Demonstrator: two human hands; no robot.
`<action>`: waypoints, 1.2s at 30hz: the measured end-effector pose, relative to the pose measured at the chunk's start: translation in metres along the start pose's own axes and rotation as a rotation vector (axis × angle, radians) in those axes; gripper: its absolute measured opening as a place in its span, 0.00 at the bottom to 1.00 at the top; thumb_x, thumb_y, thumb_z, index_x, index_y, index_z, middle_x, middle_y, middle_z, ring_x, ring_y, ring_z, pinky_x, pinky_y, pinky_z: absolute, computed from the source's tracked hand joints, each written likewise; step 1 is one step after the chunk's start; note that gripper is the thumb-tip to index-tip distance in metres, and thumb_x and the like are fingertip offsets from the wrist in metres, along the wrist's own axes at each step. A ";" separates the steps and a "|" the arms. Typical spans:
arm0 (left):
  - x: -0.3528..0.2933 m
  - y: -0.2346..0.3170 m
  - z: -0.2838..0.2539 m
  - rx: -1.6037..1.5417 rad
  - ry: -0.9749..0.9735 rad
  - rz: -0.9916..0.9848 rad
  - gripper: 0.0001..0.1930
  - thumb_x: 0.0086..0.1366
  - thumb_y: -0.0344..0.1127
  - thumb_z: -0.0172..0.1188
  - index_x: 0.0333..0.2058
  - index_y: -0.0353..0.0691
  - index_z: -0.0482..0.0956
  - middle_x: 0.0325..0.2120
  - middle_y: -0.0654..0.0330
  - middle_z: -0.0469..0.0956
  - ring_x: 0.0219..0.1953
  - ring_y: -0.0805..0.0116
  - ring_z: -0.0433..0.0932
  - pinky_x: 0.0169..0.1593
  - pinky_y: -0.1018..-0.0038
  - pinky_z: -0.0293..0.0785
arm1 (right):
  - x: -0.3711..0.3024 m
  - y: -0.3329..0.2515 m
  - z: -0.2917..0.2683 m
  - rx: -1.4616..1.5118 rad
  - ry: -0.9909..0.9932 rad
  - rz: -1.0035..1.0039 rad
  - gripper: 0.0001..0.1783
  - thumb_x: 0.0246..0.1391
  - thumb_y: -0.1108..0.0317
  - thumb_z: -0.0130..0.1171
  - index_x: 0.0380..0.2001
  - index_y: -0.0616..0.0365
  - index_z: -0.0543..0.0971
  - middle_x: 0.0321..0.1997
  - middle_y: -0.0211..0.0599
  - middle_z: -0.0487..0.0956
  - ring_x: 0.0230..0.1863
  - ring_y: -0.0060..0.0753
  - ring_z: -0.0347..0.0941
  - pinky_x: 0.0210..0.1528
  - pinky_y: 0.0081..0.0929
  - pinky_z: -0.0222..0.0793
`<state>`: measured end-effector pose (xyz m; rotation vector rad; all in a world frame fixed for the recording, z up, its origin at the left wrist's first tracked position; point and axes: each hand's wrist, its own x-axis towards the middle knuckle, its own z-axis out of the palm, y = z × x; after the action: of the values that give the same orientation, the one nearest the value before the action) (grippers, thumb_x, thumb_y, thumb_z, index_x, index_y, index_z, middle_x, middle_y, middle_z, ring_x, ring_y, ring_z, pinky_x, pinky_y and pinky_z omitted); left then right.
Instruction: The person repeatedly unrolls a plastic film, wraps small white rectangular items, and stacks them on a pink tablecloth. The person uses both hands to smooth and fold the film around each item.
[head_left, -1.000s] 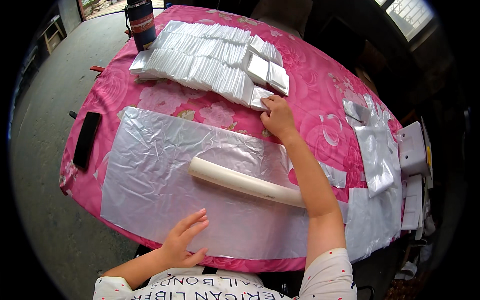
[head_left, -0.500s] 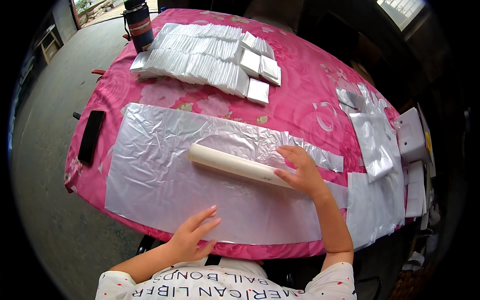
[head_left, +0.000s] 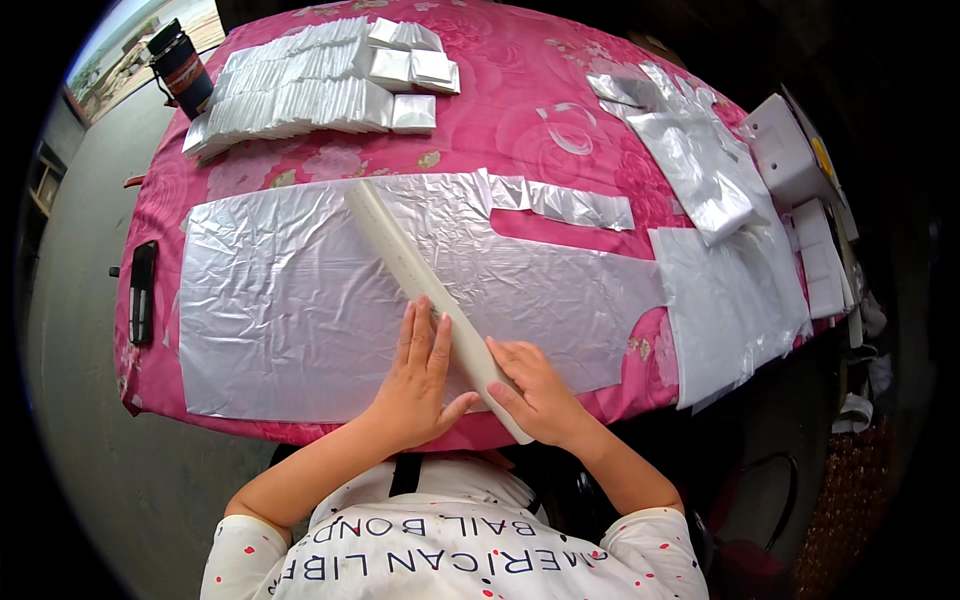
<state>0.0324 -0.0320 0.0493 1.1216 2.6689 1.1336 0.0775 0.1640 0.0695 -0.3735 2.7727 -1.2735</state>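
A large, translucent white plastic carrier bag (head_left: 270,310) lies flat and wrinkled, its two handle strips pointing right. Slanting across it is a long white plastic pipe (head_left: 398,245), its far end on the bag's top edge and its near end beyond the bottom edge. My left hand (head_left: 412,385) rests with fingers stretched out, the fingertips touching the pipe's left side near its middle. Around the near part of the pipe, my right hand (head_left: 540,395) is closed, gripping from the right; its palm side is hidden.
Rows of small folded white plastic packets (head_left: 300,90) fill the far left of the pink flowered tablecloth (head_left: 510,70), beside a dark bottle (head_left: 182,70). A black phone (head_left: 142,292) lies at the left edge. More flat bags (head_left: 720,300) and white boxes (head_left: 790,150) are on the right.
The pipe has swung from nearly crosswise to a steep slant, near end toward me. My right hand has come nearer and gripped it; my left hand has moved onto it.
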 end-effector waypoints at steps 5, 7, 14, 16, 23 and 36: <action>0.021 0.004 0.015 0.066 -0.027 0.076 0.45 0.54 0.53 0.57 0.60 0.30 0.48 0.63 0.38 0.38 0.65 0.37 0.37 0.63 0.49 0.41 | -0.006 0.051 -0.034 -0.379 0.038 -0.121 0.25 0.55 0.63 0.49 0.55 0.62 0.66 0.61 0.47 0.62 0.64 0.51 0.53 0.64 0.39 0.48; 0.028 0.011 0.019 0.090 -0.051 0.097 0.44 0.52 0.53 0.57 0.60 0.30 0.50 0.63 0.39 0.40 0.65 0.38 0.38 0.62 0.48 0.41 | -0.014 0.077 -0.064 -0.497 0.102 -0.042 0.25 0.54 0.63 0.51 0.54 0.61 0.67 0.62 0.47 0.61 0.63 0.49 0.54 0.63 0.38 0.49; 0.036 0.021 0.025 0.112 -0.087 0.122 0.42 0.49 0.53 0.56 0.58 0.30 0.56 0.63 0.42 0.43 0.65 0.41 0.39 0.61 0.47 0.43 | -0.068 0.164 -0.164 -0.725 0.351 0.231 0.24 0.55 0.65 0.48 0.53 0.64 0.68 0.59 0.50 0.65 0.61 0.50 0.58 0.62 0.38 0.52; 0.036 0.021 0.024 0.117 -0.093 0.120 0.42 0.49 0.53 0.56 0.57 0.30 0.57 0.63 0.42 0.44 0.65 0.41 0.39 0.61 0.47 0.43 | -0.071 0.174 -0.168 -0.720 0.414 0.293 0.23 0.55 0.66 0.47 0.53 0.65 0.68 0.59 0.51 0.65 0.61 0.50 0.58 0.62 0.38 0.52; 0.035 0.023 0.020 0.163 -0.152 0.100 0.42 0.50 0.53 0.55 0.58 0.29 0.55 0.63 0.39 0.43 0.65 0.40 0.38 0.63 0.51 0.40 | -0.054 0.168 -0.156 -0.609 0.535 0.443 0.22 0.55 0.67 0.46 0.51 0.68 0.69 0.59 0.52 0.65 0.61 0.51 0.58 0.62 0.37 0.53; 0.035 0.029 0.022 0.166 -0.160 0.089 0.42 0.49 0.53 0.56 0.57 0.31 0.57 0.63 0.42 0.44 0.65 0.41 0.38 0.62 0.47 0.41 | 0.086 0.113 -0.078 -0.561 0.446 -0.081 0.21 0.52 0.62 0.54 0.46 0.64 0.74 0.57 0.51 0.67 0.61 0.49 0.58 0.61 0.38 0.54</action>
<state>0.0302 0.0168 0.0598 1.3077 2.6519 0.8048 -0.0402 0.2713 0.0387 -0.2507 3.5125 -0.6144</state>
